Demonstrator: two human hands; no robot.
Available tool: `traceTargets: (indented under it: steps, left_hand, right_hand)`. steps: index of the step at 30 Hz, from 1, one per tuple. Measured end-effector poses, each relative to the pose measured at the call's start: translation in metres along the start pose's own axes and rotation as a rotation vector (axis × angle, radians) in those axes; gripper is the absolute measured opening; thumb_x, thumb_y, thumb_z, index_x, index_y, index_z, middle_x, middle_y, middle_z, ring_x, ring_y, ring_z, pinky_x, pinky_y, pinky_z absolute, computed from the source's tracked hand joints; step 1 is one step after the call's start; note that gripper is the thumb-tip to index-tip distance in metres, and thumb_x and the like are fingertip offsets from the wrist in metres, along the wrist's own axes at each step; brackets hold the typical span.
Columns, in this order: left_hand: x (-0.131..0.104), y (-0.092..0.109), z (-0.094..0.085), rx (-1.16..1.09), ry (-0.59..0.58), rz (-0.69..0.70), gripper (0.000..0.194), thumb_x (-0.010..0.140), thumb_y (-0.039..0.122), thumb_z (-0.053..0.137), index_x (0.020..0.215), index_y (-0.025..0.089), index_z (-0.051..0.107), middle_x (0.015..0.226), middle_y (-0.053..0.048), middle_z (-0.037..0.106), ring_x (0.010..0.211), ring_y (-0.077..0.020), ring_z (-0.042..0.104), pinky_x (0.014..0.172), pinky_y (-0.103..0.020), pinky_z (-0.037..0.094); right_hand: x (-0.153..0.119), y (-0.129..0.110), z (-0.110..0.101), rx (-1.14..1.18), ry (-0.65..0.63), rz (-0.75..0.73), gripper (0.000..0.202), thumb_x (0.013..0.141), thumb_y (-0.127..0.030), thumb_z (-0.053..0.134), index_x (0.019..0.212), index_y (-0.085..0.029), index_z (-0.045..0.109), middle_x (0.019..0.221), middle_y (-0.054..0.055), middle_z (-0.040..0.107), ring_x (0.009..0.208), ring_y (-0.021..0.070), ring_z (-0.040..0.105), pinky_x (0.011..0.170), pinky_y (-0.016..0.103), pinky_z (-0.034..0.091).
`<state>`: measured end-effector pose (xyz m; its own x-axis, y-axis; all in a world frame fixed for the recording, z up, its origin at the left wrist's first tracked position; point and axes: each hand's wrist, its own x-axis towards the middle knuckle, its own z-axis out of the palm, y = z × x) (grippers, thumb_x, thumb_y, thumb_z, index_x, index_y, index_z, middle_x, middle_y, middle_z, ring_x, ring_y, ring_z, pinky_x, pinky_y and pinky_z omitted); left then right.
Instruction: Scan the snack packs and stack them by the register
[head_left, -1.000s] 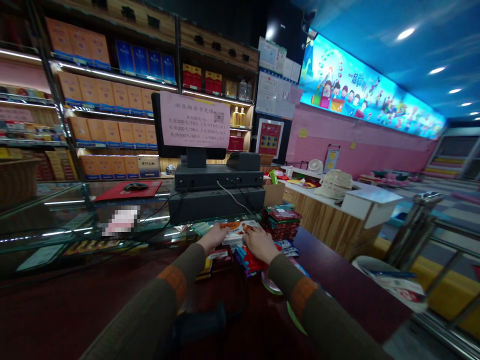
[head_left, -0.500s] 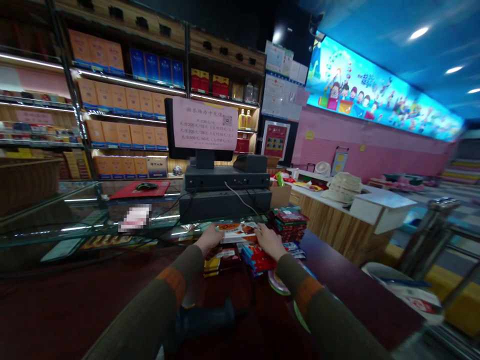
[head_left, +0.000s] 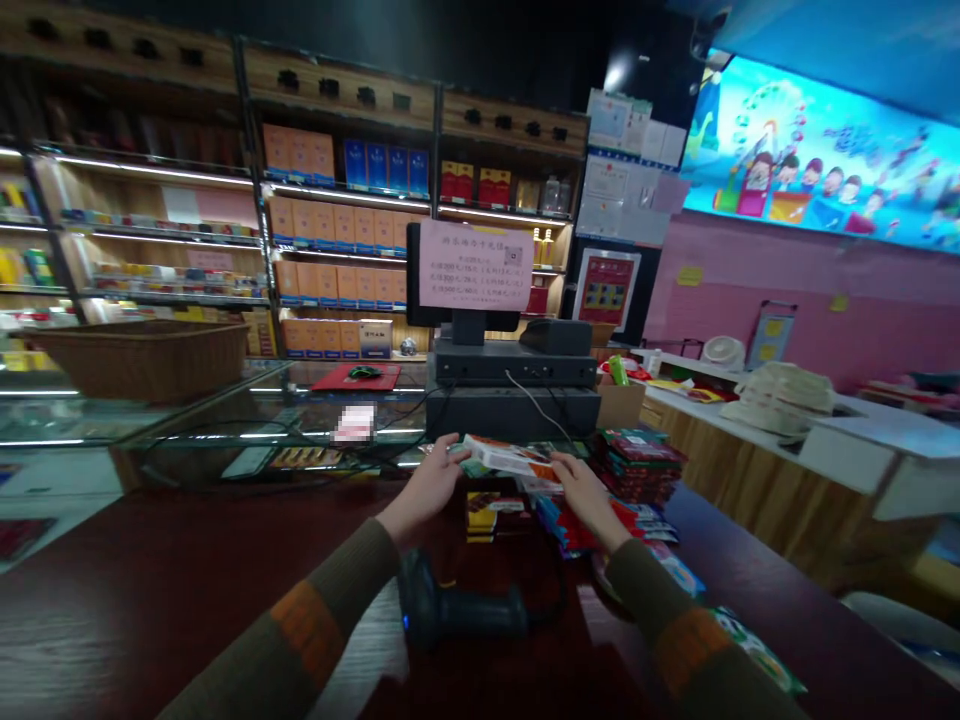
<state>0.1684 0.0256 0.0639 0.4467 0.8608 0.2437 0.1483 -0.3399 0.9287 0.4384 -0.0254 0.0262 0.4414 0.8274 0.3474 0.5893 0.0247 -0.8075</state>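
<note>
Near the counter's (head_left: 225, 570) far edge, the right hand (head_left: 590, 497) pinches a flat white-and-orange box (head_left: 506, 458); the left hand (head_left: 431, 487) is loosely open beside it.

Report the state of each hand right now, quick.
Left hand: open, fingers parted beside the left end of the white-and-orange box; contact cannot be told.
Right hand: closed on that box's right end.

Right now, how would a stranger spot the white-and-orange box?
Find the monitor bearing a pink sign. Lower down, between the left hand and right hand, is a slim box. Its white side and orange markings distinguish it from the nearer yellow-and-brown packs.
</note>
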Motion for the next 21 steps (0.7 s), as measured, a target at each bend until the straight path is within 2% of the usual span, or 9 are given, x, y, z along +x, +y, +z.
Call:
traceTargets:
  steps: [2,4,7,9,13,16,21]
  left_hand:
    - [-0.013,0.007,-0.012,-0.032,-0.015,0.003,0.064,0.08,0.002,0.042,0.143,0.012,0.035,0.142,-0.017,0.059,0.13,-0.0197,0.058,0.112,-0.04,0.042]
    - [-0.026,0.014,-0.022,0.033,0.019,0.035,0.062,0.082,0.003,0.042,0.143,0.012,0.034,0.142,-0.017,0.059,0.133,-0.0197,0.056,0.114,-0.04,0.04]
    - [-0.044,0.021,-0.034,0.209,0.089,0.138,0.059,0.086,0.007,0.043,0.144,0.016,0.036,0.14,-0.013,0.062,0.133,-0.0194,0.055,0.115,-0.039,0.04]
    - [-0.055,0.022,-0.04,0.388,0.151,0.233,0.059,0.087,0.009,0.046,0.144,0.02,0.039,0.138,-0.01,0.064,0.132,-0.0205,0.056,0.115,-0.04,0.038]
    - [-0.068,0.008,-0.056,0.684,0.312,0.409,0.054,0.088,0.009,0.051,0.14,0.025,0.048,0.136,-0.006,0.063,0.128,-0.0213,0.055,0.115,-0.041,0.036]
    - [-0.07,-0.008,-0.07,0.722,0.41,0.512,0.054,0.09,0.011,0.055,0.141,0.026,0.047,0.122,-0.005,0.068,0.119,-0.0206,0.057,0.106,-0.038,0.043]
    - [-0.07,-0.028,-0.095,0.774,0.522,0.55,0.041,0.092,0.017,0.059,0.132,0.024,0.057,0.105,-0.005,0.067,0.103,-0.0213,0.057,0.097,-0.038,0.046]
  right_hand:
    - [-0.002,-0.004,0.011,0.162,0.019,0.065,0.035,0.086,-0.033,0.053,0.114,-0.019,0.069,0.115,0.011,0.073,0.111,0.0266,0.067,0.096,0.04,0.053]
    - [-0.006,-0.011,0.022,0.387,-0.032,0.165,0.035,0.084,-0.032,0.058,0.116,-0.022,0.066,0.108,0.01,0.074,0.098,0.025,0.072,0.081,0.037,0.058]
    - [-0.016,-0.025,0.037,0.708,-0.13,0.285,0.031,0.079,-0.024,0.066,0.11,-0.022,0.067,0.099,0.007,0.076,0.083,0.0202,0.075,0.069,0.029,0.06]
    - [-0.022,-0.036,0.046,0.835,-0.151,0.346,0.025,0.076,-0.017,0.069,0.101,-0.02,0.068,0.093,0.006,0.076,0.075,0.0169,0.073,0.065,0.026,0.059]
    - [-0.028,-0.055,0.064,0.942,-0.224,0.443,0.015,0.076,-0.01,0.069,0.09,-0.017,0.07,0.084,0.006,0.076,0.067,0.0144,0.071,0.056,0.021,0.058]
    - [-0.027,-0.067,0.075,0.98,-0.304,0.501,0.016,0.078,-0.007,0.066,0.09,-0.016,0.071,0.078,0.005,0.075,0.062,0.0127,0.069,0.055,0.019,0.058]
    - [-0.022,-0.081,0.094,0.942,-0.43,0.5,0.024,0.077,-0.007,0.062,0.098,-0.016,0.071,0.079,0.005,0.075,0.059,0.0128,0.067,0.053,0.021,0.057]
